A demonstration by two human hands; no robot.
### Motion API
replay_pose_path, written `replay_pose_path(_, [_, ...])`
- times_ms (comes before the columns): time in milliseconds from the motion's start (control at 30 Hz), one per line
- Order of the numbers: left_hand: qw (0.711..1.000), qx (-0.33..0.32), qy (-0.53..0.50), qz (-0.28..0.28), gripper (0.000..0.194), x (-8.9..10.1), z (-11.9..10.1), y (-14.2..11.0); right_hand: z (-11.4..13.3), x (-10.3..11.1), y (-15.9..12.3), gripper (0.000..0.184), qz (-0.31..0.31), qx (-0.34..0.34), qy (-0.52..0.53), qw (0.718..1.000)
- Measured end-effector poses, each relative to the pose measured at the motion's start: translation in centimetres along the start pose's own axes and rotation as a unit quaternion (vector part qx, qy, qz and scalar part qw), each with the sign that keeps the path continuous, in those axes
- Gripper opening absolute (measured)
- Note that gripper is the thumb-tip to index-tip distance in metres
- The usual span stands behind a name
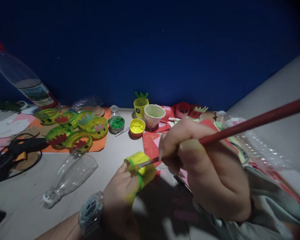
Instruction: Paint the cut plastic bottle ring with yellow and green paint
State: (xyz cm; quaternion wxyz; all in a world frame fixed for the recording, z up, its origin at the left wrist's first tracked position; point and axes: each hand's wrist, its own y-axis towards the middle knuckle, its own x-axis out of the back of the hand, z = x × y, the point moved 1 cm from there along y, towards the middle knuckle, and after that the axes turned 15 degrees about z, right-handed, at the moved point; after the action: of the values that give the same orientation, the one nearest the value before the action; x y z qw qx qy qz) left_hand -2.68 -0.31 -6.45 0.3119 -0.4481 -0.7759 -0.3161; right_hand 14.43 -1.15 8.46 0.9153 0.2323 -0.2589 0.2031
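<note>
My left hand (pixel 123 191) is closed around a yellow-painted plastic ring (pixel 148 173), likely cut from a bottle, with a green painted rim turned toward me. Yellow and green smears mark the fingers. In my right hand (pixel 207 170) is a paintbrush (pixel 230 130) with a dark red handle, pinched near its ferrule. The brush tip meets or nearly meets the ring by the green edge. Beyond the ring stand a cup of yellow paint (pixel 137 127), a cup of green paint (pixel 116 123) and a patterned paper cup (pixel 153 116).
Several yellow-green plastic rings (pixel 77 140) with paper cutouts lie on orange paper at left. Nearer me are a cut clear bottle (pixel 72 178) and black cables (pixel 17 153). A red-capped bottle (pixel 22 73) leans at the back. Red paper scraps (pixel 150 143) and a clear bottle (pixel 257 143) sit at right.
</note>
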Motion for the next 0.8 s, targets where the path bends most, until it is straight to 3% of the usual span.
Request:
replay_pose_path(167, [1.0,0.001,0.001,-0.007,0.096,0.55,-0.39,-0.09,-0.38,-0.25,0.08,0.028,0.033,0.008,0.004,0.999])
replay_pose_path(467, [0.999,0.014,0.032,0.009,0.089,0.94,-0.46,0.13,-0.54,0.07,0.09,0.025,0.008,0.017,-0.022,1.0])
replay_pose_path(533, [0.999,0.009,0.032,0.012,0.093,0.94,-0.39,0.17,-0.5,0.11,0.19,0.027,0.046,0.016,-0.017,0.999])
replay_pose_path(667, [1.0,-0.007,0.023,0.019,0.097,0.93,-0.41,0.04,-0.4,0.2,0.22,0.027,0.031,0.002,-0.013,0.999])
replay_pose_path(800, [1.0,0.001,0.027,0.011,0.099,0.9,-0.56,-0.06,-0.18,0.17,0.14,0.029,0.058,0.015,-0.018,0.998])
